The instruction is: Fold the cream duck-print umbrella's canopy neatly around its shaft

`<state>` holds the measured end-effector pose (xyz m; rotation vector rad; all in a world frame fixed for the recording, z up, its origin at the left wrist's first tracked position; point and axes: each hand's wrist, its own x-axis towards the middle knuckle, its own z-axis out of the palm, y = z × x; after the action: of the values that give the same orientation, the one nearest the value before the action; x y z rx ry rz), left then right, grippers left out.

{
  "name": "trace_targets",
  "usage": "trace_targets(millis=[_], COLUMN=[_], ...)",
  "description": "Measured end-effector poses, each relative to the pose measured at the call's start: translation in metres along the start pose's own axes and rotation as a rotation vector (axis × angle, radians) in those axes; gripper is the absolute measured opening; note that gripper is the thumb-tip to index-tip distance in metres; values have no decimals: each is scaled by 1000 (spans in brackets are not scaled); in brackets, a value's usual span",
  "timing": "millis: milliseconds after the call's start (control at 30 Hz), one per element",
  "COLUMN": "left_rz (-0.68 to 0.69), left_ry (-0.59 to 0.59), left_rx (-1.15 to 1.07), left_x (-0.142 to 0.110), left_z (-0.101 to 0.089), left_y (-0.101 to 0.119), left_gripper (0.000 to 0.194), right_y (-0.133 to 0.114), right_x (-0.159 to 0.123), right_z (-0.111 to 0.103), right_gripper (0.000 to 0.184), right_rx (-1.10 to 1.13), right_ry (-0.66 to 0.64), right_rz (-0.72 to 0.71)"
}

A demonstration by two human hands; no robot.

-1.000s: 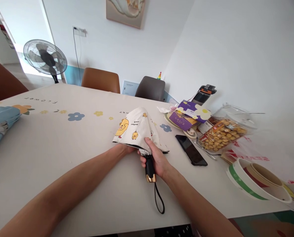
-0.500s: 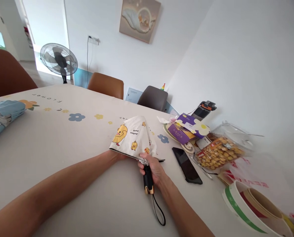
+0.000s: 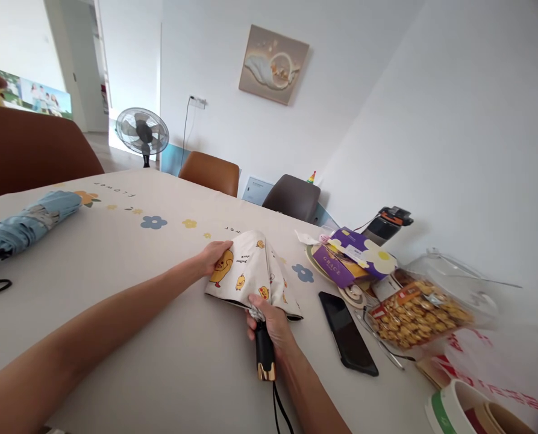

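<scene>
A white folding umbrella [image 3: 246,274] printed with yellow ducks is collapsed, its loose canopy hanging in folds around the shaft. My right hand [image 3: 273,322] is closed around the top of its black handle, at the canopy's lower edge. The handle [image 3: 264,352] ends in a gold cap with a black wrist strap. On the canopy's left side, my left hand [image 3: 217,254] grips the fabric near the large duck; some of its fingers are hidden behind the cloth. A light blue folded umbrella [image 3: 34,220] lies at the far left of the table.
To the right of my hands lie a black phone [image 3: 349,331] and glasses [image 3: 386,346]. Behind them are a purple box [image 3: 341,265], a clear snack tub [image 3: 425,313] and a dark bottle [image 3: 384,226]. Tape rolls [image 3: 462,410] sit at the lower right. Chairs [image 3: 211,173] line the far table edge.
My left hand has come out from under the canopy and moved up to its left side, taking hold of the fabric. My right hand still holds the handle. The camera view has shifted left and up.
</scene>
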<state>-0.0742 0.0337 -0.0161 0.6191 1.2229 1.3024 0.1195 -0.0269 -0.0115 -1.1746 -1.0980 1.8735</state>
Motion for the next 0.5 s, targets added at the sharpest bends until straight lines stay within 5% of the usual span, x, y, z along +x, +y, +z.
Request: trace_targets(millis=[233, 500], left_rz=[260, 231], left_ry=[302, 231], left_rx=[197, 203], left_x=[-4, -13], left_z=[14, 51], left_y=[-15, -32], left_gripper=[24, 17], right_y=[-5, 2], right_x=[-5, -12], right_z=[0, 3], right_gripper=[27, 30], right_rx=[37, 9], right_ry=[85, -68], right_rz=[-89, -59])
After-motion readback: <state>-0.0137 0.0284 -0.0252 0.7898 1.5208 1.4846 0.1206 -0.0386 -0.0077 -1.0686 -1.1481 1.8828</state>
